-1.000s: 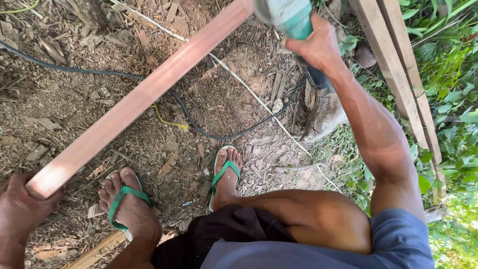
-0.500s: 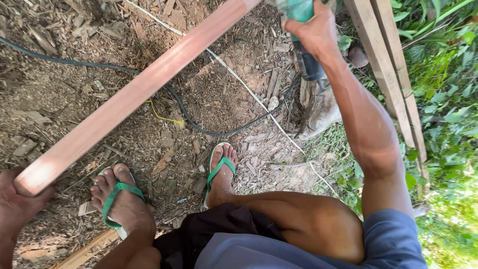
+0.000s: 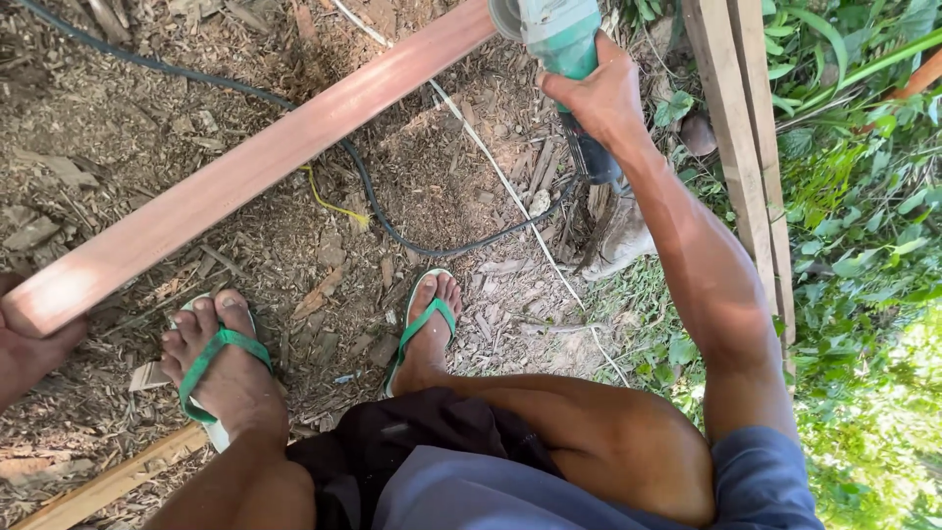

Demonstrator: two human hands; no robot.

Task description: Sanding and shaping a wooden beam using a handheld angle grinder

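- Plank first: the long reddish-brown board slopes from its near end, propped in your left hand at the lower left, up to the top edge of the view, where the tool meets it.
- Against the pictures from a second ago, the board sits at much the same slant, and its far end is still under the tool, so the work at that end looks to be carrying on rather than finished.
- Your right hand is closed around the body of the green power tool, fingers wrapped over the top; it sits a little lower in the view than half a second ago, and the round head at the board's upper end now shows, where before it was cut off.
- Your left hand cups the near end of the board from beneath; only part of it shows at the left edge, so you cannot tell how tightly the fingers close.
- A black cable runs from the tool's rear down across the wood-chip ground and curves under the board, well clear of the tool's head.
- Your feet in green-strapped sandals stand on the chips below the board, in the same places as before.
- Two pale planks lean at the right, beside the green plants.
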